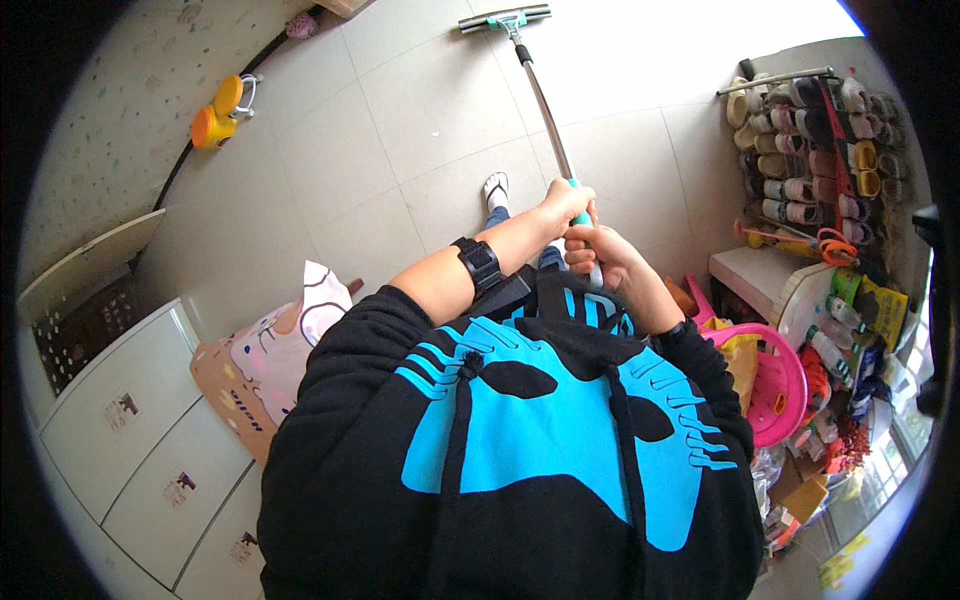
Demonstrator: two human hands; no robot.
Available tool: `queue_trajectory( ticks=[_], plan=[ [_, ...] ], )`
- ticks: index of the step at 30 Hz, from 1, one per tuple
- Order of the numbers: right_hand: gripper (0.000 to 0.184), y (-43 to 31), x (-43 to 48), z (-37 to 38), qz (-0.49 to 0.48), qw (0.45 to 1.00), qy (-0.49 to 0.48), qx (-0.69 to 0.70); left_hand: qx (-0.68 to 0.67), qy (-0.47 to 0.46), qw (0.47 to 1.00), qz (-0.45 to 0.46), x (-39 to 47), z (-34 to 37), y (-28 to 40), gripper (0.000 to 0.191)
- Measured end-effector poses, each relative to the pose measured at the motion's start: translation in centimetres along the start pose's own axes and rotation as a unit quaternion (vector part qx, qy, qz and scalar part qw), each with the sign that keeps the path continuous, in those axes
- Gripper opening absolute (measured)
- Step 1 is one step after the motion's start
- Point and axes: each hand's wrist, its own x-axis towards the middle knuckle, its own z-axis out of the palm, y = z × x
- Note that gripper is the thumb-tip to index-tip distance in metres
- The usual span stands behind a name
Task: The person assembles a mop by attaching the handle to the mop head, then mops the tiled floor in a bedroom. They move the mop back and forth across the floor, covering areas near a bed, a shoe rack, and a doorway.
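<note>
A long-handled floor mop (550,112) with a metal pole stretches away from my body. Its wide, flat head (504,19), with a teal mount, rests on the tiles at the top of the view. My left hand (568,202) is wrapped around the teal grip, the farther of the two hands along the pole. Just below it, my right hand (602,255) closes on the same handle near its white end (596,276). A black band (478,262) circles my left wrist. One foot in a flip-flop (496,189) shows left of the pole; the other is mostly hidden.
Shoes fill a rack (810,150) at the right. Below it are a white bench (757,277), a pink plastic chair (776,382) and piled clutter. A yellow toy (215,124) stands by the left wall. White drawers (142,442) and a printed bag (255,360) are nearer, left.
</note>
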Motion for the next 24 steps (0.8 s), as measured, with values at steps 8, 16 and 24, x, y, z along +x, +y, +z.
queue_trajectory(
  ticks=[8,16,24],
  plan=[
    [0.019,-4.7,7.9,3.1,-0.012,0.999,-0.035,-0.011,0.188,0.046,0.980,0.036,2.0,-4.4,7.2,0.014],
    [0.023,-0.4,1.1,3.0,0.003,1.000,-0.003,-0.025,-0.010,0.035,0.998,0.042,-1.4,-1.9,1.9,0.012],
    [0.019,-2.6,5.2,3.6,-0.005,0.999,-0.005,-0.042,0.142,0.034,0.988,0.053,1.5,-3.9,4.4,0.016]
  ],
)
